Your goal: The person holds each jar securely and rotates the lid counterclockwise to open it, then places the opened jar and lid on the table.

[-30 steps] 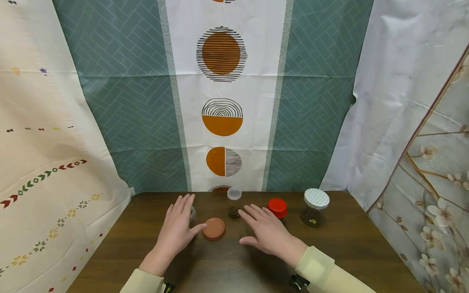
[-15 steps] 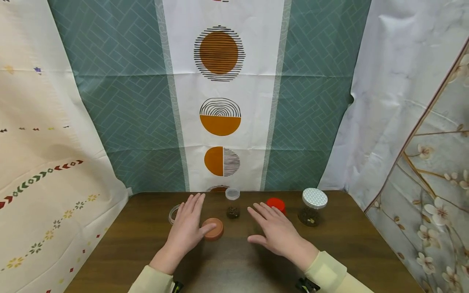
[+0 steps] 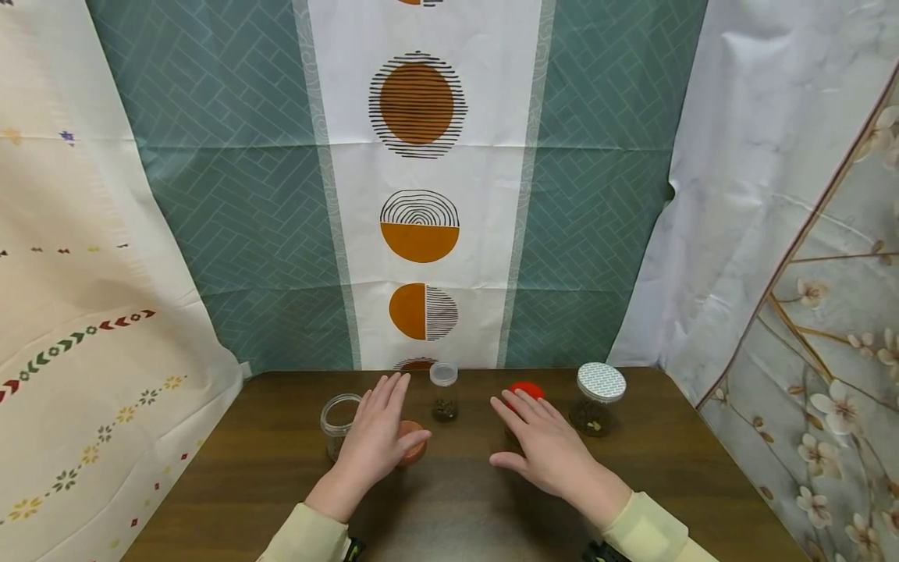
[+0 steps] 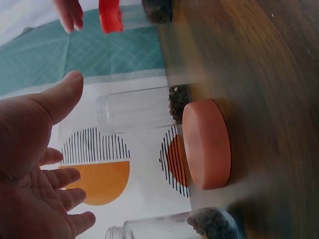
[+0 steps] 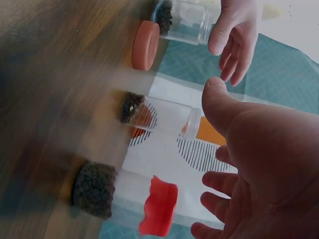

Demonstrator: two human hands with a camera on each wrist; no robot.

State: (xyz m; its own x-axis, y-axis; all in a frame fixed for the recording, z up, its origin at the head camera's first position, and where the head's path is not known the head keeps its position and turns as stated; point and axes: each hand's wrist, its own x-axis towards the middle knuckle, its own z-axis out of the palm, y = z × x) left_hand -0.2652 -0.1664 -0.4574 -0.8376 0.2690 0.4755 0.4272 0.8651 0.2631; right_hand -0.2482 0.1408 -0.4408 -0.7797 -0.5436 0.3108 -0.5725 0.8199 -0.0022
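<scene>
My left hand is held with straight fingers and grips nothing. In the head view it overlaps a round terracotta-coloured lid lying on the table. Left of that hand stands an uncapped clear jar with dark, grainy contents. My right hand also has extended fingers and holds nothing; it partly covers a jar's red lid. Dark pellets fill the lower part of the red-lidded jar in the right wrist view. Between the hands, farther back, is a slim clear jar with a little dark material at its bottom.
At the right stands a wider jar with a white patterned lid and dark contents. All of this is on a brown wooden table. A green and white cloth hangs behind it, with further cloths at both sides.
Both hands have shifted right. The left hand now covers more of the terracotta lid and reveals the uncapped jar; the right has come in front of the red-lidded jar. The camera view has shifted slightly.
</scene>
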